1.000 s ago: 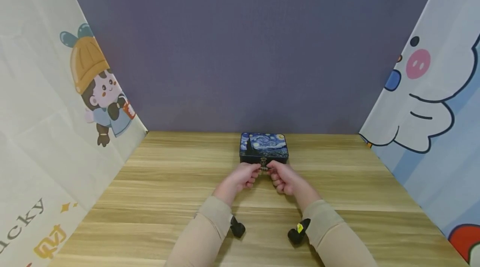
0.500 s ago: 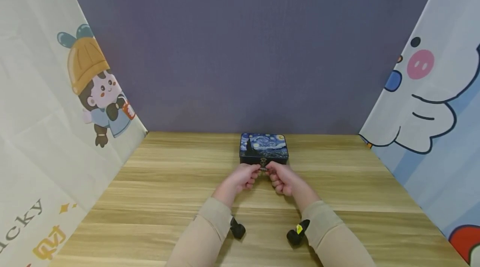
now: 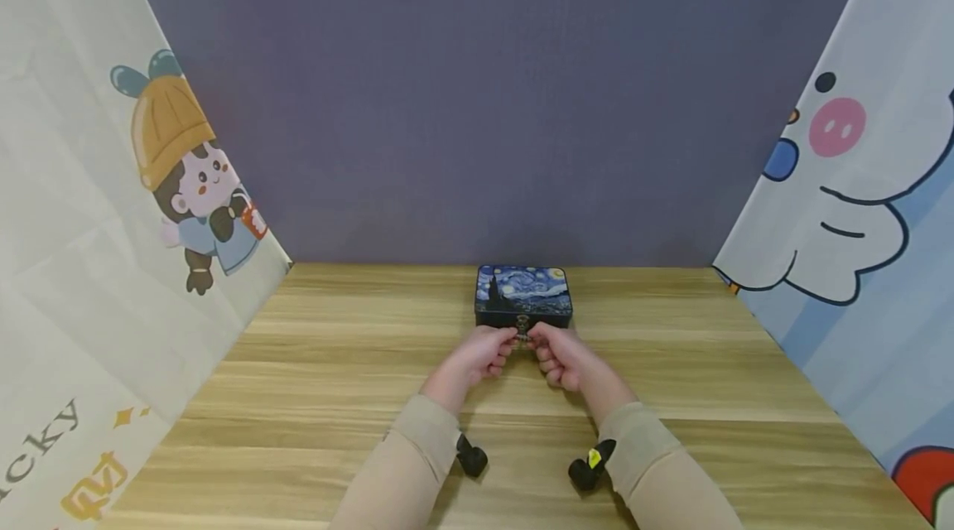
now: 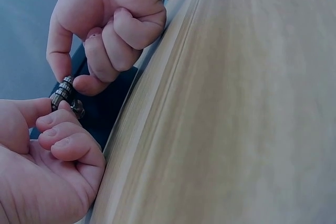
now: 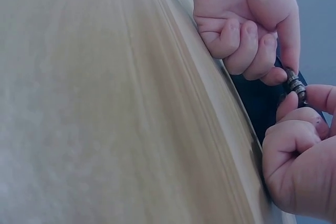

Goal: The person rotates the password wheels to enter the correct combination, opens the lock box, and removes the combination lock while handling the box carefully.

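While a person's left hand [image 3: 483, 350] and right hand [image 3: 564, 354] pinch its opposite ends, a small ringed metal barrel [image 4: 62, 92] sits at the front of a painted box [image 3: 524, 290].

Nearest are beige, soft-looking sleeves [image 3: 398, 451], with a black, round-ended piece at each wrist; beyond them, each hand grips the barrel between thumb and forefinger, other fingers curled in. The barrel is a stubby, shiny dark cylinder banded with narrow ridged rings, just below a bronze-toned clasp [image 3: 522, 321]. The box is rectangular with rounded corners and dark sides, its lid showing a swirling blue night sky, yellow moon and black spire. It rests on the streaky wood-grain table [image 3: 343, 397], near the matte grey-purple back wall [image 3: 477, 99].
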Demonstrator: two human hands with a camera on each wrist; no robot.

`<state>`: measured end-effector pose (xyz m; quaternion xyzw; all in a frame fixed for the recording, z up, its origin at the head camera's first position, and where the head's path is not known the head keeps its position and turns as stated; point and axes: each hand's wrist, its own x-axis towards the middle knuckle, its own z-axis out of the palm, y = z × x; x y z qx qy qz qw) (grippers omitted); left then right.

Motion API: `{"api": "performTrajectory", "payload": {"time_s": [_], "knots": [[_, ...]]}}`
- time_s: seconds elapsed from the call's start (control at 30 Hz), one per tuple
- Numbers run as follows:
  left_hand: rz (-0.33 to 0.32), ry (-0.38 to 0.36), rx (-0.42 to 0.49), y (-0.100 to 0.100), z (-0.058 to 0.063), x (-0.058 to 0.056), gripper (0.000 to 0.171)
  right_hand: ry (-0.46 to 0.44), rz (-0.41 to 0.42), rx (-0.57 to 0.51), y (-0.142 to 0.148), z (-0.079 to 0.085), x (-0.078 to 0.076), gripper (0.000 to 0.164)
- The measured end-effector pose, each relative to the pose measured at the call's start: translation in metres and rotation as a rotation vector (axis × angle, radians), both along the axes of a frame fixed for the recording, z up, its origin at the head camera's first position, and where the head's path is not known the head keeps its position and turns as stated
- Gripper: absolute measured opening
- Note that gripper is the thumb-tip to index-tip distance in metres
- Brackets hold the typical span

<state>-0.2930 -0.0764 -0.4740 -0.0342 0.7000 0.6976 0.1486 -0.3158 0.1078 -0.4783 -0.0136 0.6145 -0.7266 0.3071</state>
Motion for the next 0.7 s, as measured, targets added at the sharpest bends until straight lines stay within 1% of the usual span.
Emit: {"api": "performTrajectory", "payload": {"time_s": [0.23,0.47,0.7], "knots": [[0.005,0.003,-0.011,-0.0006,-0.0025,0.0001,0.03,0.005,-0.008,0.003,-0.0009,-0.0009,0.0003,0.021],[0.017,0.018,-0.033,0.0014,0.0,0.0023,0.032,0.019,-0.03,0.009,-0.0014,-0.0011,0.0016,0.021],[0.024,0.03,-0.036,0.0021,-0.0011,0.0017,0.032,0.028,-0.038,0.016,-0.0026,-0.0013,0.0017,0.02]]}}
